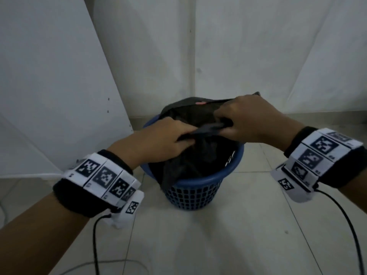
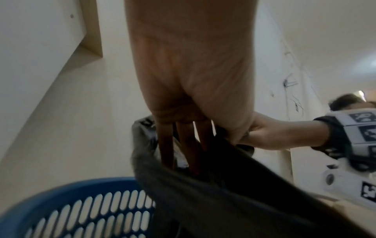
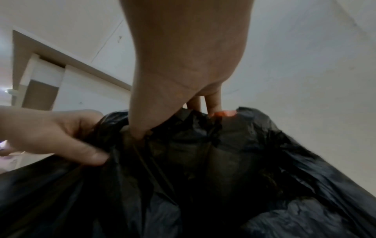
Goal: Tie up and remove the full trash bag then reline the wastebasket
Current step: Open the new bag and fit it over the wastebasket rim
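Black trash bag [image 1: 198, 155] sits inside a blue slatted wastebasket [image 1: 200, 185] on the tiled floor [image 1: 228, 235], its crinkled top gathered over the rim. Left hand [image 1: 158, 139] and right hand [image 1: 248, 120] each clench a bunched fold of plastic, their grips almost meeting above the basket.

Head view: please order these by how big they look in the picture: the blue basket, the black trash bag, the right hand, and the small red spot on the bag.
1. Blue basket and black trash bag: similar in visible area, so I leave them unranked.
2. Right hand.
3. Red spot, by far the smallest.
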A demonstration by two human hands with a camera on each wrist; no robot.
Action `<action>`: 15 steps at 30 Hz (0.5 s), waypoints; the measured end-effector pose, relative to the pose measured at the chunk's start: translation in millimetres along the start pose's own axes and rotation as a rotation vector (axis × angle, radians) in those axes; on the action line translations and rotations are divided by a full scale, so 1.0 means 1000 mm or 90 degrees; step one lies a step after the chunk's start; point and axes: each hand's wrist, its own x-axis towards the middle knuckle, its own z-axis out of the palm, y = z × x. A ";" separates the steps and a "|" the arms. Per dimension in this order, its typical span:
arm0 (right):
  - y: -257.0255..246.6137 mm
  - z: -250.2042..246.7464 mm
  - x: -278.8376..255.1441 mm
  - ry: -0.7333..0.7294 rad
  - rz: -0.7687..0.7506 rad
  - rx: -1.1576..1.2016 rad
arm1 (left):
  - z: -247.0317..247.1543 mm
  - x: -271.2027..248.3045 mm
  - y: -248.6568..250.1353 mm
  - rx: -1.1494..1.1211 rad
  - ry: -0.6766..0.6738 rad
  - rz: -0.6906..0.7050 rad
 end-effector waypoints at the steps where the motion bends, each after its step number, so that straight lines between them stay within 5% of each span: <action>1: -0.005 0.000 -0.008 0.015 -0.019 -0.004 | -0.001 -0.006 -0.006 0.033 0.014 -0.002; 7: -0.041 0.043 -0.084 0.123 -0.156 -0.006 | 0.040 -0.063 -0.033 0.132 0.110 0.001; 11: -0.042 0.091 -0.116 0.068 -0.092 0.034 | 0.090 -0.088 -0.049 0.294 0.104 0.154; 15: -0.036 0.124 -0.121 0.039 -0.041 0.055 | 0.110 -0.106 -0.059 0.332 0.167 0.134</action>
